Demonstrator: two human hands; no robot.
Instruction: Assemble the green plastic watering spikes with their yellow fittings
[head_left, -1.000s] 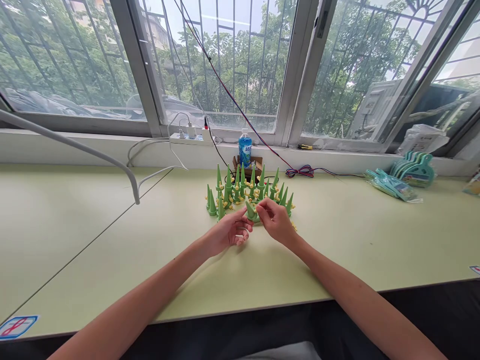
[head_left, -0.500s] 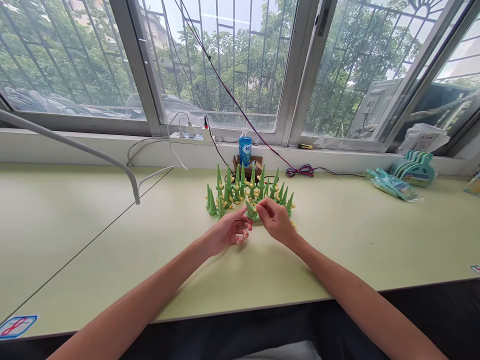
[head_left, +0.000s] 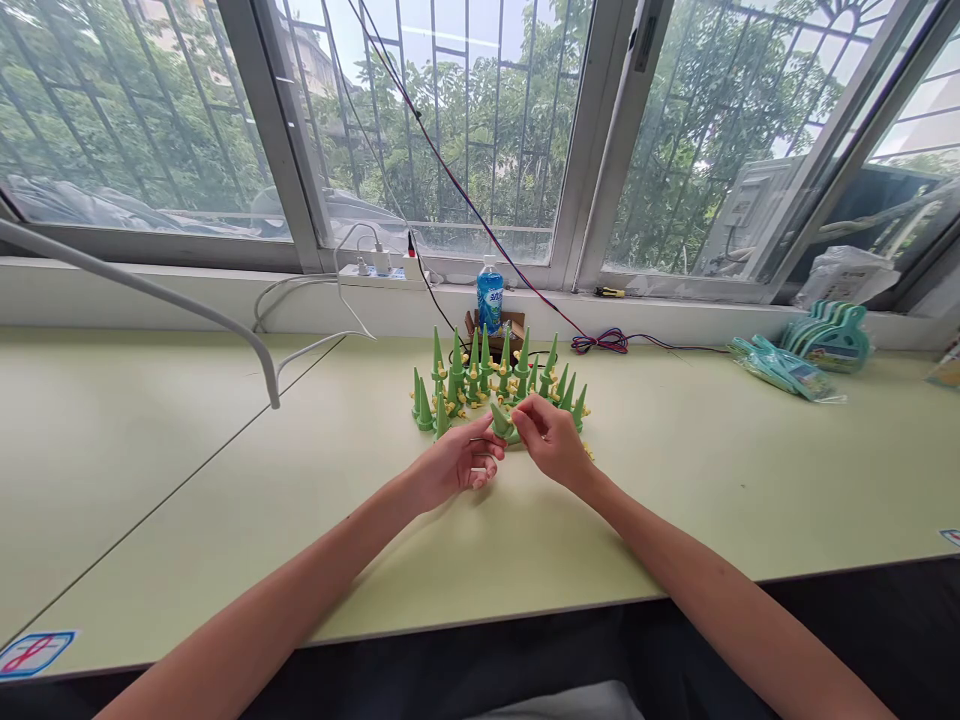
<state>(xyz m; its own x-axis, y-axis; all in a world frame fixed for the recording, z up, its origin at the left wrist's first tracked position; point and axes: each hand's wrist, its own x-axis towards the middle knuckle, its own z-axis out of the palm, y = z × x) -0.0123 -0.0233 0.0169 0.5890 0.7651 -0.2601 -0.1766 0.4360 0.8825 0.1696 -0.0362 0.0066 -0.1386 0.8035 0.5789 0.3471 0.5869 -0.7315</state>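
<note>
A green cone with a wider base tilts between my two hands, just above the table. My left hand grips it from the left with thumb and fingers at its side; the lower fingers curl loosely. From the right, my right hand pinches a small yellow piece against the cone's side; the fingers hide most of that piece. Behind my hands stand several more green cones with small yellow pieces on or around them. A few yellow pieces lie right of my right hand.
A blue-labelled bottle and a small cardboard box stand behind the cones. Coiled cable lies by the wall. Teal hangers and bagged items sit at right. A grey curved arm reaches over the table's left side.
Almost nothing differs; both hands keep their places at the tilted cone, with at most a tiny shift of the cone.
</note>
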